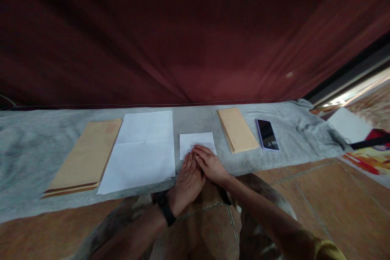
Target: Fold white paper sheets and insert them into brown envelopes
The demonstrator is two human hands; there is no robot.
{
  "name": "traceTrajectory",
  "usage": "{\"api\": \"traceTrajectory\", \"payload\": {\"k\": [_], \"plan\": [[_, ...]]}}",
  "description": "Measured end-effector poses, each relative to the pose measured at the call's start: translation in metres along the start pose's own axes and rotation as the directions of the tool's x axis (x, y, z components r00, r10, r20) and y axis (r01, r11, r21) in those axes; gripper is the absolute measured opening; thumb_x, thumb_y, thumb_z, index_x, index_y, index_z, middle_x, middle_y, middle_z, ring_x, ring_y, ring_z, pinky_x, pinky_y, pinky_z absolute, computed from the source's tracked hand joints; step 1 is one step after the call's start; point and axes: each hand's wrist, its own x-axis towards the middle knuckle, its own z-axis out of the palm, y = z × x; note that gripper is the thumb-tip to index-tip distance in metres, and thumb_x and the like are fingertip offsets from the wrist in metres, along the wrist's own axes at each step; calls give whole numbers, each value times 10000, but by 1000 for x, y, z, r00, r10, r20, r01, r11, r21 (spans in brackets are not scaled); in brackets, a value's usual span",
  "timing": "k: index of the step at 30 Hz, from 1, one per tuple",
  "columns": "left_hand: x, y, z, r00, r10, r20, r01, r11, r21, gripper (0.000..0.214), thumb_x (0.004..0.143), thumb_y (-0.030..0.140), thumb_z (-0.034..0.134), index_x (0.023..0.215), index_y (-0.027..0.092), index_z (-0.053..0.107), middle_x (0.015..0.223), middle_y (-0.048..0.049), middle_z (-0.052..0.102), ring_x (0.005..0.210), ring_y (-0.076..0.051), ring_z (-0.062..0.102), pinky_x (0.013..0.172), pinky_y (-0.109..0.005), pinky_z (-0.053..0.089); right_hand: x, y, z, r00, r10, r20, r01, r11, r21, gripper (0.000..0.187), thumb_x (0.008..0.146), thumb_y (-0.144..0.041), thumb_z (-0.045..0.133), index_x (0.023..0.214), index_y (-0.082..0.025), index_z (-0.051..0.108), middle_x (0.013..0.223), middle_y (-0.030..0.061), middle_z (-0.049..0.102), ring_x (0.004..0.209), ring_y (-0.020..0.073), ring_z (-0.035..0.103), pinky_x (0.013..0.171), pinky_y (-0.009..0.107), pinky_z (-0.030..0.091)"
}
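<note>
A small white piece of paper (190,141), seemingly folded, lies on the grey cloth in front of me. My left hand (189,176) rests flat on its near edge, fingers stretched forward. Across the left fingers lies my right hand (211,163), its fingers extended and partly overlapping them. Neither hand grips anything that I can see. To the left is a stack of large white paper sheets (143,150) with a crease across the top one. Beyond it lie several large brown envelopes (87,154). On the right is a stack of smaller brown envelopes (238,129).
A phone (268,135) with a pale purple edge lies right of the small envelopes. The grey cloth (24,150) covers a long narrow surface against a dark red curtain (195,48). Below is a tiled floor (329,195); at far right, a white sheet (350,125).
</note>
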Motion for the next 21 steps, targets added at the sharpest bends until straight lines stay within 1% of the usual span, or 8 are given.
{"api": "traceTrajectory", "payload": {"k": [3,6,10,12,16,21], "plan": [[-4,-6,3,999,-18,-26,18,999,29,641,933,284,455,1488,-25,370,1561,-283,388,1505,-327,298,1218,-527,317,-6,-1,2,998,-38,42,40,998,-39,417,1043,-258,394,1413,-169,566,1470,119,555,1409,178,459,1212,381,369],[-8,-11,3,998,-43,-55,47,997,58,688,952,379,467,1492,-34,365,1584,-280,346,1524,-326,249,1228,-512,299,-7,5,-3,999,-19,36,22,995,-100,427,1034,-219,390,1419,-138,557,1491,136,531,1423,194,444,1212,400,368],[-14,-18,-4,996,-81,-40,85,992,94,774,944,515,488,1484,-31,392,1577,-285,352,1509,-354,283,1219,-513,311,-10,18,-9,999,-36,30,40,983,-177,482,966,-80,413,1419,-156,557,1501,131,524,1426,211,441,1196,446,384],[-17,-20,-8,994,-106,-36,109,988,109,786,945,541,480,1482,-27,400,1571,-286,361,1498,-358,307,1212,-514,320,-11,22,-11,999,-37,10,38,978,-204,526,925,-20,419,1413,-153,561,1490,133,535,1415,213,454,1189,444,389],[-24,-21,-14,991,-131,-37,135,981,142,785,941,538,498,1481,-24,404,1568,-284,370,1491,-350,329,1219,-496,311,-13,28,-17,998,-8,-56,-5,976,-219,561,870,44,426,1374,-140,593,1457,136,566,1357,204,510,1165,406,417],[-32,-21,-15,988,-144,-50,151,973,174,770,943,534,507,1471,-19,418,1556,-284,391,1479,-348,354,1214,-501,319,-17,36,-22,991,44,-125,-69,977,-200,593,847,62,432,1359,-177,609,1445,119,576,1345,214,519,1140,438,443]]}}
